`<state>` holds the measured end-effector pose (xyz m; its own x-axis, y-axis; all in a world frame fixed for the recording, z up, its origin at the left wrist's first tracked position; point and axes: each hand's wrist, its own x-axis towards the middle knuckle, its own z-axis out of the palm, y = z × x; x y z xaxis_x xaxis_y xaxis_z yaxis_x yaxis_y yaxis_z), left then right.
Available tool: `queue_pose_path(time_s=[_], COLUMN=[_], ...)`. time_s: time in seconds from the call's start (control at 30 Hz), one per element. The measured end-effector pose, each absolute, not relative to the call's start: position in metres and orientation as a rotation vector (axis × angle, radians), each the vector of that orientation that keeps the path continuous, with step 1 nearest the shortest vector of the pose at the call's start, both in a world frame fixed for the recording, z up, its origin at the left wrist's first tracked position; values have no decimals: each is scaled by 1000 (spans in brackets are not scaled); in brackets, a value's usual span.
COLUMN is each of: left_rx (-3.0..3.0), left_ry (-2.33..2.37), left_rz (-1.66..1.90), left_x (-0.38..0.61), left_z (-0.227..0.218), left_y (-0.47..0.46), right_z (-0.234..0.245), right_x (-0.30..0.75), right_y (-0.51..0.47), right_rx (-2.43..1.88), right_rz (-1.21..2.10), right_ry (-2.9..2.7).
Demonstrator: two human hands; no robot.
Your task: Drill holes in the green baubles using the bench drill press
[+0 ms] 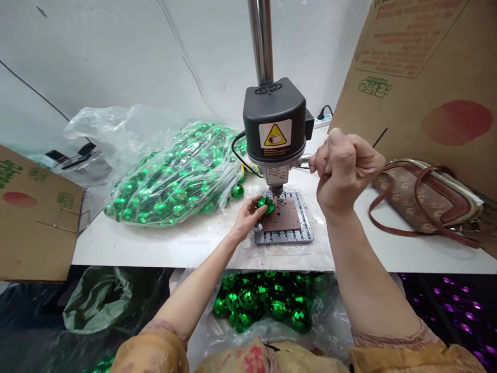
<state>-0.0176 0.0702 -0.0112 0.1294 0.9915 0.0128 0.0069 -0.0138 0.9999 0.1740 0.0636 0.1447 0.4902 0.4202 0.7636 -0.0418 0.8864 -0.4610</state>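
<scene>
bench: white; front edge runs just below the plate, with open room to its right.
drill press: yellow triangle hand-warning sticker; small print unreadable.
right hand: raised, grip clenched on the lever.
left hand: arm stretched forward, grip pinching the green ball.
green ball: on the plate, under the chuck.

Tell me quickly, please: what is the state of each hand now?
Left hand: closed on a green faceted ball under the drill press.
Right hand: closed in a fist around the press lever.
</scene>
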Motion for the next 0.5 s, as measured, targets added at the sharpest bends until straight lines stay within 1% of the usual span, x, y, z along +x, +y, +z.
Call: queue_pose_path(time_s=[0.23,0.5], left_rx=[1421,1654], left_ry=[1098,1216], left_rz=[1125,1072], left_x=[-8,1], left_z=[-17,-15], left_y=[78,72], right_z=[143,144], right_x=[174,172], right_y=[64,63], right_rx=[-401,-406], right_rz=[292,320], right_ry=[-1053,-1005])
